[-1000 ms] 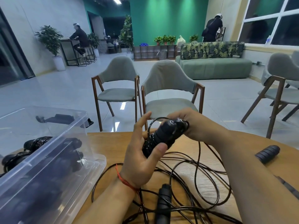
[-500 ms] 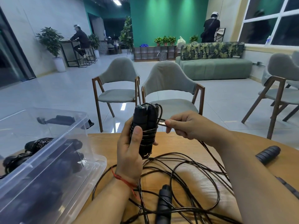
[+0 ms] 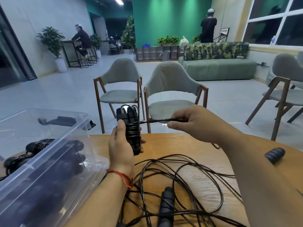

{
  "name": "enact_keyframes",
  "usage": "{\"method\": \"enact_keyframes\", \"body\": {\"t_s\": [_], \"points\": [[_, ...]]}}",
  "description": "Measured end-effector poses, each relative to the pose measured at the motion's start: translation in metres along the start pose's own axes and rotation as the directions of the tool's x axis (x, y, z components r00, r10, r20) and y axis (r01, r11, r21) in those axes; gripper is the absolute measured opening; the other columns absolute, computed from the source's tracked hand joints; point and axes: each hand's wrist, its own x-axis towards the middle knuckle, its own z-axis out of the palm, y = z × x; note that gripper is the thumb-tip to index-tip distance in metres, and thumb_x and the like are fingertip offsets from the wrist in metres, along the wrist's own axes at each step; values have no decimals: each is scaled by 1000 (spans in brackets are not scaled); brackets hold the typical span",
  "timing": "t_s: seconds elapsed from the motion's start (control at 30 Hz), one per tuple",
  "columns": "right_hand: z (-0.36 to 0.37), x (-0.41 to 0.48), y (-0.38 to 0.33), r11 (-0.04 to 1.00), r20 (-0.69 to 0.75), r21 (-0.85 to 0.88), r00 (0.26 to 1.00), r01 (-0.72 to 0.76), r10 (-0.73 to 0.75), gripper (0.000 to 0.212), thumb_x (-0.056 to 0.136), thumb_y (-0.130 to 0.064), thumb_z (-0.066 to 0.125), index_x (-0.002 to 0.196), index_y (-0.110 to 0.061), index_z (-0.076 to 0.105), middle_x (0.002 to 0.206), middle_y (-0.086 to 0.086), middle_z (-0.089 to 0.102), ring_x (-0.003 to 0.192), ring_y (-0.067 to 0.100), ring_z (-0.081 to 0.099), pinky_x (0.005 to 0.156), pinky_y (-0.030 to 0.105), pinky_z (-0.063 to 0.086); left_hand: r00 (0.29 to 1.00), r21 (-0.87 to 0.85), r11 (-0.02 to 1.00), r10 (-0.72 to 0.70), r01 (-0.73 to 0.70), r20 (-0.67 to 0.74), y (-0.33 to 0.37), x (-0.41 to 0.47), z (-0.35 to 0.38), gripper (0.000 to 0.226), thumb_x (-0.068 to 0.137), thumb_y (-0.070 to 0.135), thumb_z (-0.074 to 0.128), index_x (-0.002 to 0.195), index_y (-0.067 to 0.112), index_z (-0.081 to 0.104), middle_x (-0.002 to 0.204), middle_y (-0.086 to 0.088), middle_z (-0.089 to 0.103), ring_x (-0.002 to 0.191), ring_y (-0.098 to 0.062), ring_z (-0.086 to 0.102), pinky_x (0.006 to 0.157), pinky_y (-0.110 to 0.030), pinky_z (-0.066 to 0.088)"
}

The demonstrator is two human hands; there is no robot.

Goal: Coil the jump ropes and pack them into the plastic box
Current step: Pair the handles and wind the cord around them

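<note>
The left hand [image 3: 122,151] grips a pair of black handles [image 3: 129,122] held upright side by side above the near edge of the wooden table [image 3: 196,141], thumb along their left side, fingertips showing on the right. Several turns of thin black cord wrap the handles just below their tops. From that winding a taut stretch of cord [image 3: 157,120] runs rightward to the right hand [image 3: 195,123], which pinches it between thumb and curled fingers. Where the cord goes past that hand is hidden by the palm.

On the table below lies a loose tangle of cord [image 3: 180,174] in overlapping loops. It may be the same rope, though the strands cross too much to follow. A third handle [image 3: 166,202] lies among the loops, its lower end cut off by the frame's bottom edge, and a fourth, ribbed handle [image 3: 274,154] sits well apart near the right forearm.

The clear plastic box [image 3: 85,118] stands at the left, open. Dark bundled ropes [image 3: 39,143] show through its hazy wall – their number is hard to make out.
</note>
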Motion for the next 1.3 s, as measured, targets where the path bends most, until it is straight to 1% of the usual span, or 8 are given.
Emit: {"method": "enact_keyframes", "body": {"t_s": [0.27,0.5,0.67,0.83,0.97,1.13,1.2,1.3], "points": [[11,-5,-31,876,-47,-421,958,237,-282,21,104,-51,62,102,-37,78,76,-20,59,73,2,54,59,21,31,998,198,979,56,-55,4,-6,-1,8,35,106,59,47,126,32,55,99,-12,70,69,-21,72,53,-36,56],[21,-12,-52,800,116,-472,926,371,-360,20,106,-46,59,108,-35,77,95,-15,69,85,8,62,62,18,30,991,11,991,-136,136,-17,-12,7,2,35,112,52,39,133,30,55,104,-18,68,72,-24,66,61,-39,54],[32,-10,-59,759,126,-494,898,425,-421,21,106,-38,58,103,-33,78,87,-17,58,77,7,54,61,18,24,986,143,990,-12,-12,165,-9,-3,5,34,114,29,32,140,36,52,98,-7,67,72,-13,62,58,-30,50],[21,-5,-43,726,60,-553,889,409,-455,25,104,-42,55,89,-36,74,81,-18,53,79,7,44,89,35,36,883,419,891,-49,-172,466,-15,-7,5,34,109,43,38,134,41,61,110,-4,71,98,-22,65,81,-42,52],[7,-4,-35,796,48,-483,918,366,-393,15,102,-49,62,102,-44,76,83,-23,49,84,3,42,93,35,33,815,517,775,-2,-364,579,-7,-24,7,35,109,30,33,119,38,66,104,11,73,100,-10,69,82,-33,59],[-6,-6,-19,959,18,-140,969,246,-246,8,87,-50,84,90,-43,81,84,-14,65,81,12,61,70,36,50,709,490,708,22,-509,705,-7,-29,5,30,103,45,46,127,40,62,101,6,72,96,-18,69,79,-53,59],[-7,-6,-15,979,58,-11,978,203,-202,10,84,-48,87,88,-41,82,84,-10,69,80,14,63,71,38,54,659,441,705,51,-556,750,-9,-30,4,35,103,53,49,131,37,61,101,2,72,93,-23,70,76,-55,58],[-9,-7,-12,978,131,132,975,161,-178,10,84,-43,88,90,-36,84,78,-11,71,74,5,63,64,22,48,598,313,743,145,-592,788,-6,-34,5,43,104,47,48,139,25,60,105,-1,72,95,-26,72,75,-54,58]]}}
